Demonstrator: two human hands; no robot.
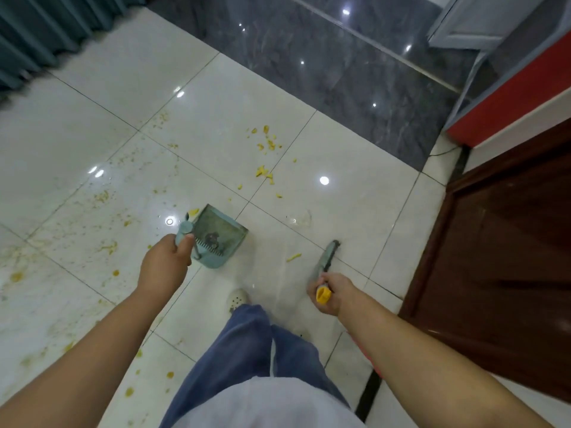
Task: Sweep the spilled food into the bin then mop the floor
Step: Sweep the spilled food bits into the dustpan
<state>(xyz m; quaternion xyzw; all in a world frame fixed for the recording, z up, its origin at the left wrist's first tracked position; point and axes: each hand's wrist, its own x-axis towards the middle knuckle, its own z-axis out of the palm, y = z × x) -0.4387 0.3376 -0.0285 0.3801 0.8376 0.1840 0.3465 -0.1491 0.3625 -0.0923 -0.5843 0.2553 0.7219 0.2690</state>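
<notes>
While the person stood on the white tiled floor (92,134), left hand (167,261): fingers wrapped round the handle of the teal dustpan (222,233), centre of the frame.
Right hand (335,293): clamped on the yellow-capped broom (326,257) handle, lower right of centre.
Spilled food (267,143): yellow bits scattered above the dustpan, one piece between dustpan and broom; smears across the left tiles.
Door (509,273): brown, right edge.

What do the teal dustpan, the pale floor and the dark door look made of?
Teal dustpan: probably moulded plastic, matte, with comb teeth along one edge. Pale floor tiles: glazed ceramic or polished stone; they mirror lights, with thin joint lines. Dark red-brown door: likely varnished wood, glossy with panelled grooves.
</notes>
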